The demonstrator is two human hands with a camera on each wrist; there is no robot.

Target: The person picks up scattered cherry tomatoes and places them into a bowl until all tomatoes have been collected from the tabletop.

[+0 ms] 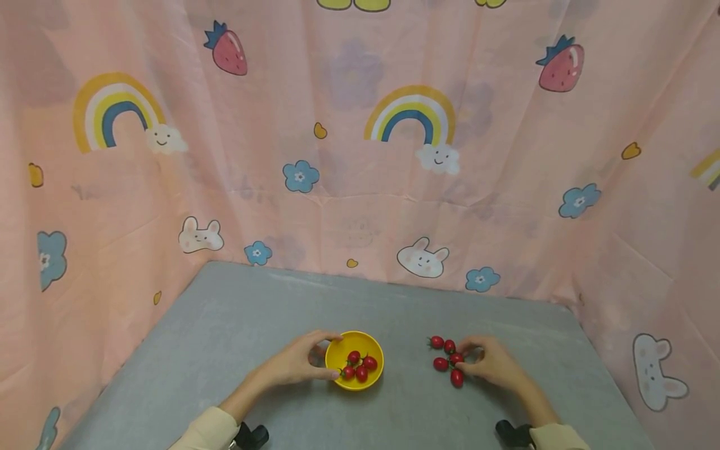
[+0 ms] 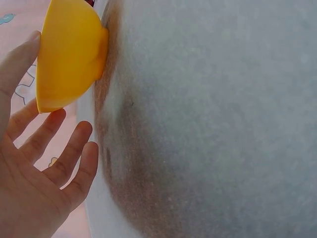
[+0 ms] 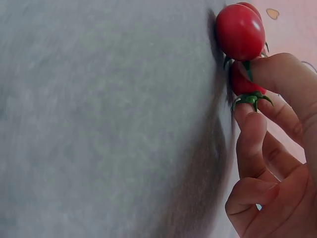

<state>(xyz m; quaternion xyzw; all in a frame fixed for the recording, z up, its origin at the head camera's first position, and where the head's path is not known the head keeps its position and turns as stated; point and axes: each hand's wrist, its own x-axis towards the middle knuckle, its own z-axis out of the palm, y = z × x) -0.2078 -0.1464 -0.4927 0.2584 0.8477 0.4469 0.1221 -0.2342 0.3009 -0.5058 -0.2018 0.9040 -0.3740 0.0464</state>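
A yellow bowl [image 1: 360,342] stands on the table with several red cherry tomatoes [image 1: 362,374] inside it. My left hand [image 1: 294,362] holds its left side, thumb and fingers at the rim; in the left wrist view the other fingers spread below the bowl [image 2: 72,54]. To the right lies a loose group of cherry tomatoes [image 1: 440,364] with green stems. There my right hand [image 1: 497,365] pinches one cherry tomato [image 3: 243,85] between thumb and fingers, low at the table. Another cherry tomato [image 3: 240,32] sits right beside the thumb in the right wrist view.
The grey table [image 1: 270,300] reaches back to a pink curtain [image 1: 349,219] printed with rainbows, rabbits and flowers. Curtain also hangs along both sides. A stretch of bare tabletop separates the bowl from the loose tomatoes. Each wrist wears a dark device.
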